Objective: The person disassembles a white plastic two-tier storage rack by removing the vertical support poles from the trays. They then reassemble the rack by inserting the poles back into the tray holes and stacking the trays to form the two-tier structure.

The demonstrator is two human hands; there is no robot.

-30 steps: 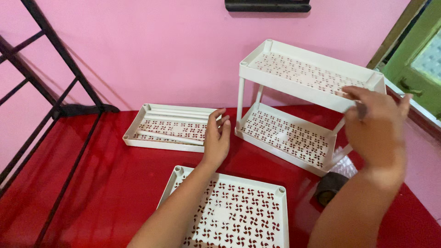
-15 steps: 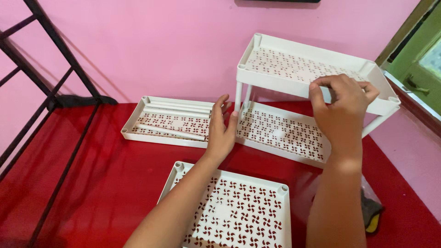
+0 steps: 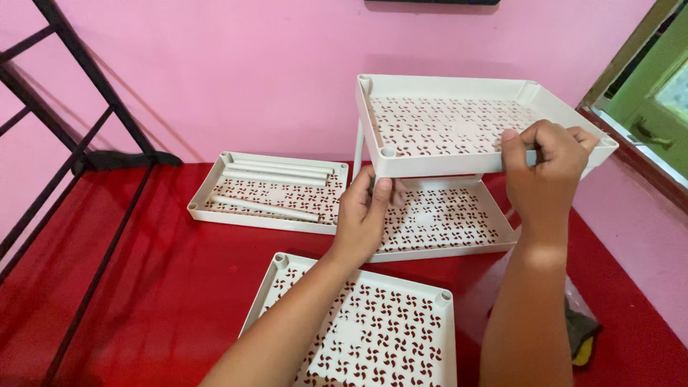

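Observation:
A white two-tier rack stands on a red floor. Its upper tray (image 3: 430, 122) has a pinwheel cut-out pattern and sits on thin white posts above the lower tray (image 3: 444, 222). My left hand (image 3: 365, 215) is wrapped around the front left post just under the upper tray's corner. My right hand (image 3: 545, 168) grips the upper tray's front rim near its right end.
A loose white tray (image 3: 373, 330) lies close in front of me. Another tray (image 3: 269, 193) at the left holds several white tubes. A black metal frame (image 3: 79, 150) stands at the left, a pink wall behind, a green door (image 3: 659, 93) at the right.
The view has closed in on the rack. My right hand slid from the upper tray's right end to its front rim. My left hand moved from beside the lower tray onto the front post.

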